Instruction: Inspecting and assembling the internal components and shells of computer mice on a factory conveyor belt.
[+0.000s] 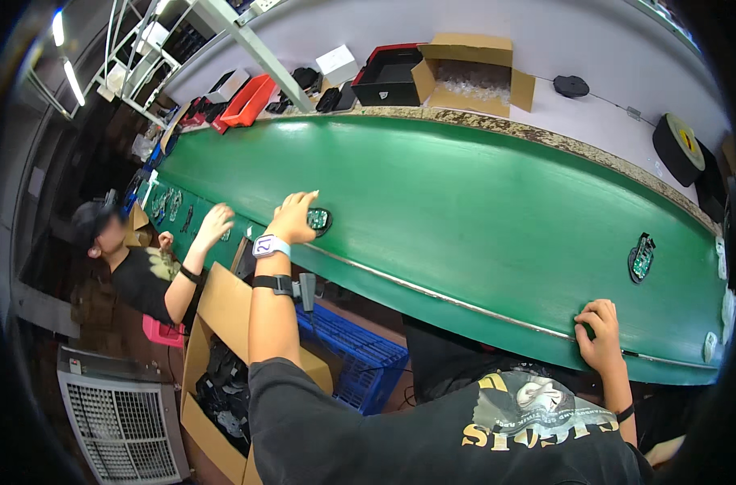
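My left hand [293,218], with a watch on its wrist, reaches over the green belt. Its fingers and thumb curve around a small green circuit board in a dark oval housing [321,221]; the hand hides the board's left side. At the belt's near edge on the right, my right hand [601,334] rests with loosely curled fingers. A gap shows between its thumb and forefinger, and nothing is visible in it. Farther right lies another circuit board [643,257] with a dark oval backing, beyond my right hand and apart from it.
The long green belt [465,210] crosses in front of me. Behind it stand an open cardboard box [470,97], a black bin [388,79] and a red tray [249,101]. At left a co-worker's hand [214,225] is raised. Below are a blue crate [356,356] and a carton [222,303] of black parts.
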`<state>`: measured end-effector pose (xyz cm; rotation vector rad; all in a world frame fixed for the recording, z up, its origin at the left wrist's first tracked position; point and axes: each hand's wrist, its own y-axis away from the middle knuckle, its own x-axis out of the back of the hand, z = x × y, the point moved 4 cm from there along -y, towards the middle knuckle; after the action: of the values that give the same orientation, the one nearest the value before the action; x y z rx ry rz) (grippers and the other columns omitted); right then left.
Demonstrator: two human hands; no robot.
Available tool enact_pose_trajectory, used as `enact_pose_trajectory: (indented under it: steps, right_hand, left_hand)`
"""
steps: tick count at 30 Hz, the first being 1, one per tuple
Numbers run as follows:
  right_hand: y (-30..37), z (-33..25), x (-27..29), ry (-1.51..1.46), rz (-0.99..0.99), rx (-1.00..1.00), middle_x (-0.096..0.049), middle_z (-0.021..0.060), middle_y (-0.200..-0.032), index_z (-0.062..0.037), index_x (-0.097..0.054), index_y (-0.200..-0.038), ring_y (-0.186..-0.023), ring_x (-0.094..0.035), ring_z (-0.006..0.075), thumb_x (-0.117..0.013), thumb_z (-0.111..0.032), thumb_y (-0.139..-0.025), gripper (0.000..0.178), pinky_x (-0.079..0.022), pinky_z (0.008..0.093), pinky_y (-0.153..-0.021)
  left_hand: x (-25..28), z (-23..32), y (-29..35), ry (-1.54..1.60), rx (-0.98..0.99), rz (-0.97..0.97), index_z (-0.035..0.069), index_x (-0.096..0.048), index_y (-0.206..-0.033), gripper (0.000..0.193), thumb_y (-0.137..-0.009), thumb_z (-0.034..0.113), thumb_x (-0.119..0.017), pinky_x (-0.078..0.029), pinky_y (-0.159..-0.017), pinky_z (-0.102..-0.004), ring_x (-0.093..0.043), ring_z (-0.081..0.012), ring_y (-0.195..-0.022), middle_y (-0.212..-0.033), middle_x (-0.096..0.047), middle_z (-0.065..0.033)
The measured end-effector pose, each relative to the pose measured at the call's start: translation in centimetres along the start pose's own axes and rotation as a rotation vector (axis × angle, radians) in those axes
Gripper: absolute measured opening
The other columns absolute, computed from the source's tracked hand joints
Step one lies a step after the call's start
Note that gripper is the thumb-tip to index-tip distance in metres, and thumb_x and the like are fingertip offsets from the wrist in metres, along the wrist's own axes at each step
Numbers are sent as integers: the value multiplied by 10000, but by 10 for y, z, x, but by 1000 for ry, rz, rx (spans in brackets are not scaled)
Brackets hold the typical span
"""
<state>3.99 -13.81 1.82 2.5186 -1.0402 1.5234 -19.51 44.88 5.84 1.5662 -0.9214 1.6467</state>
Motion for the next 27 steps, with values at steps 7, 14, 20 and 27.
enact_pose_trajectory:
  steps: [7,14,20,27]
  right_hand:
    - [1,12,-2,-45,55,-62,-546,107,-891,-48,-596,-815,-889,-523,307,-696,-16,-662,186,-411,405,-812]
    - [1,19,-2,-61,55,-95,-552,101,-881,-60,-595,-786,-871,-521,303,-685,-26,-660,159,-398,399,-789]
    - [2,15,4,-37,67,-105,-556,97,-863,-61,-598,-786,-852,-524,300,-693,-37,-676,147,-401,398,-787]
    - [-33,-3,-10,-185,82,16,-614,102,-892,-53,-616,-858,-891,-587,315,-731,-55,-756,154,-482,418,-793]
  left_hand:
    - [-41,-40,3,180,43,-285,131,-535,-1393,919,-548,92,-893,-414,-1120,-408,-480,-352,-1303,-1347,-549,-134]
    - [-31,-17,0,315,1,-218,63,-579,-1322,787,-598,129,-880,-479,-1034,-400,-589,-327,-1176,-1206,-626,-149]
    - [-33,69,-5,340,-130,-147,12,-615,-1250,666,-646,199,-823,-521,-919,-400,-643,-328,-1038,-1095,-657,-168]
    - [-22,310,17,589,-550,-188,-12,-622,-1204,608,-651,188,-777,-535,-851,-412,-636,-372,-964,-1076,-608,-187]
